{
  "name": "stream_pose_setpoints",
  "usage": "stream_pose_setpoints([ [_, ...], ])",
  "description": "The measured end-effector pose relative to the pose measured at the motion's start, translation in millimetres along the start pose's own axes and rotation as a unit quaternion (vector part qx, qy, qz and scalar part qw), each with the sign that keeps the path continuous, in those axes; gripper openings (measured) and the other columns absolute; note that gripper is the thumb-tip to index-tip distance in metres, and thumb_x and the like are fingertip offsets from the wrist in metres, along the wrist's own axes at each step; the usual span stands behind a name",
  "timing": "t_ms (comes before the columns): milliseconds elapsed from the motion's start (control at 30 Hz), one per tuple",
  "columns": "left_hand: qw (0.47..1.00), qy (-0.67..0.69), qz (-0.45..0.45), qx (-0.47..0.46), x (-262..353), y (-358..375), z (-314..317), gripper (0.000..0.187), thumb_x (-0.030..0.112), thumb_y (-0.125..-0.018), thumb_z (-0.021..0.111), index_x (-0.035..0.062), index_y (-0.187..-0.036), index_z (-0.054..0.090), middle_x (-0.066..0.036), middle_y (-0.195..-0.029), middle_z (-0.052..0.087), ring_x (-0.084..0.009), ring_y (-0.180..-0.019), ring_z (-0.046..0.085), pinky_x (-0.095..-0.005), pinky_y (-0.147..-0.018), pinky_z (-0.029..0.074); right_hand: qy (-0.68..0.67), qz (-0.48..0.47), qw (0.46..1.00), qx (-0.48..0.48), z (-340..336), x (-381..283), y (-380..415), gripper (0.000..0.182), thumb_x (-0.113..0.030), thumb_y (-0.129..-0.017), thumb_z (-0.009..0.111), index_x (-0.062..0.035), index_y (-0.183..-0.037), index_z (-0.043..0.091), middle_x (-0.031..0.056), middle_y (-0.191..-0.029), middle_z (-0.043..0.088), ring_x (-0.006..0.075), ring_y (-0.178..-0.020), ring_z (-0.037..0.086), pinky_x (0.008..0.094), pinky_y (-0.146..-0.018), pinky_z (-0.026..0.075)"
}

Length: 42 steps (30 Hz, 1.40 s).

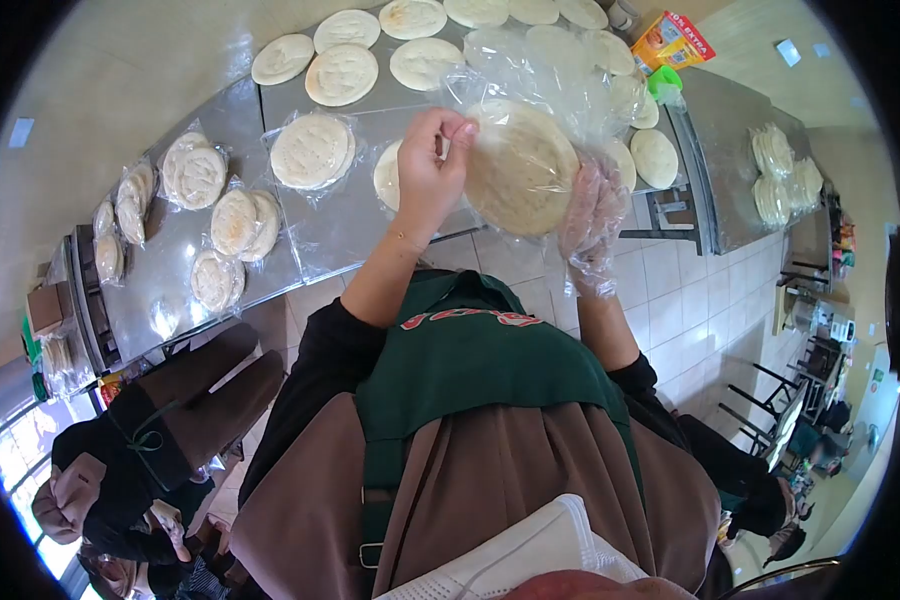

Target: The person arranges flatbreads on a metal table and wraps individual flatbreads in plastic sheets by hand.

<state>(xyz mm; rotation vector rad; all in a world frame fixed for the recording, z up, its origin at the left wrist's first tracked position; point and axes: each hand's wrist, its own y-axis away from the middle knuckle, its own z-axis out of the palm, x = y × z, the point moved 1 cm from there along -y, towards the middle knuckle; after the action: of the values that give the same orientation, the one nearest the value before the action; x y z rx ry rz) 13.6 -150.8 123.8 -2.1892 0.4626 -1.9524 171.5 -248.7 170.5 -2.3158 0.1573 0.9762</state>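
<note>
Between my hands is a round flat bread (522,168) inside a clear plastic bag (555,85), held above the table's front edge. My left hand (436,160) is bare and pinches the bag's left side near the top of the bread. On the right, my right hand (594,215), in a clear plastic glove, grips the bag's lower right side. One unbagged bread (388,178) lies partly hidden behind my left hand. A bagged bread (313,151) rests on the metal table (370,230) to the left.
Loose breads (342,75) line the table's far side. Bagged breads (193,172) lie at left, and more (772,152) on the right table. An orange pouch (667,42) stands at the back right. Another person (140,430) is at lower left; others are at lower right.
</note>
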Motion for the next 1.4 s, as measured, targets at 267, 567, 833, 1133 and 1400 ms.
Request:
stream_pose_setpoints([
  [267,0.885,0.254,-0.347,-0.176,-11.6,-25.3,-16.5,0.011,0.022,-0.095,0.05,0.012,-0.098,0.051,0.0,-0.069,0.052,-0.0086,-0.054,0.049,-0.0213,-0.048,0.04,0.044,-0.001,0.999,0.016,-22.2,22.6,-1.3,0.04,-0.026,-0.095,0.037,0.0054,-0.095,0.062,0.0221,-0.088,0.061,0.0363,-0.083,0.056,0.0399,-0.076,0.043],
  [567,0.935,0.141,-0.232,-0.227,-11.7,-58.4,-24.1,0.017,0.026,-0.095,0.051,0.0093,-0.096,0.053,0.001,-0.068,0.051,-0.0071,-0.049,0.046,-0.0208,-0.043,0.034,0.012,0.169,0.985,-0.018,-46.1,17.3,8.8,0.037,-0.024,-0.098,0.038,0.0058,-0.103,0.058,0.0133,-0.093,0.063,0.0198,-0.085,0.056,0.0343,-0.076,0.043],
  [833,0.887,0.203,-0.179,-0.373,-4.4,-14.8,-9.6,0.022,0.014,-0.095,0.048,0.0017,-0.111,0.058,-0.005,-0.092,0.061,-0.0108,-0.079,0.059,-0.0252,-0.074,0.049,-0.009,0.099,0.992,-0.079,-75.0,10.6,5.2,0.039,-0.027,-0.096,0.037,0.0043,-0.098,0.061,0.0183,-0.095,0.061,0.029,-0.085,0.058,0.0372,-0.078,0.043],
  [1133,0.833,0.257,-0.215,-0.441,-4.1,15.7,24.3,0.035,0.011,-0.083,0.068,0.0034,-0.116,0.057,-0.001,-0.099,0.062,-0.009,-0.091,0.058,-0.023,-0.08,0.046,0.007,0.153,0.985,-0.074,-72.9,7.6,11.6,0.033,-0.021,-0.095,0.043,0.0044,-0.092,0.063,0.0177,-0.092,0.061,0.0275,-0.083,0.058,0.0351,-0.076,0.044],
  [1400,0.754,0.364,-0.307,-0.452,-32.2,29.3,35.2,0.051,0.006,-0.084,0.065,0.003,-0.129,0.043,-0.006,-0.118,0.056,-0.0127,-0.106,0.055,-0.0275,-0.09,0.047,0.05,0.158,0.984,-0.06,-75.8,46.0,27.7,0.037,-0.024,-0.096,0.04,0.0024,-0.093,0.065,0.0138,-0.094,0.064,0.023,-0.088,0.059,0.0347,-0.08,0.044],
])
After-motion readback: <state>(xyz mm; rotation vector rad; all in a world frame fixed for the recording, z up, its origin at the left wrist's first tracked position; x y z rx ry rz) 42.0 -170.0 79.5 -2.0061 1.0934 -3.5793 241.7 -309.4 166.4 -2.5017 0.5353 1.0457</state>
